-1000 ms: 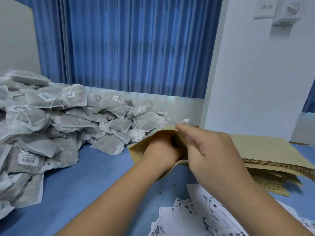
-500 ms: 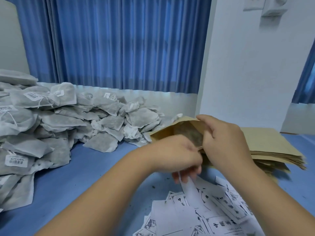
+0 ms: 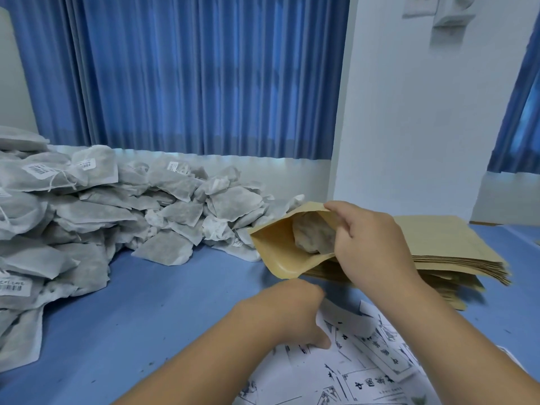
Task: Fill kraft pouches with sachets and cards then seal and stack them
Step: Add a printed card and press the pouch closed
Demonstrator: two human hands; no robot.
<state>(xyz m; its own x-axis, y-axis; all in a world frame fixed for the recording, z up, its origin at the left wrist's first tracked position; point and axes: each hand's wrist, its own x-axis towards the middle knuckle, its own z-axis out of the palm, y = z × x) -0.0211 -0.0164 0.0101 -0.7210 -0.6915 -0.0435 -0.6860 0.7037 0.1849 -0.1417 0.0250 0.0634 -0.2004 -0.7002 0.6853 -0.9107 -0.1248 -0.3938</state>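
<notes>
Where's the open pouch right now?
Centre-right in the head view: the right hand holds the pouch, left of the stack, above the cards.

Left hand (image 3: 287,314) from pouch (image 3: 277,254) to cards (image 3: 380,361)

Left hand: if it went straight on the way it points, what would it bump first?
Most likely the printed cards lying right below it. The left hand points down at them and may already touch one, but depth is unclear.
</notes>
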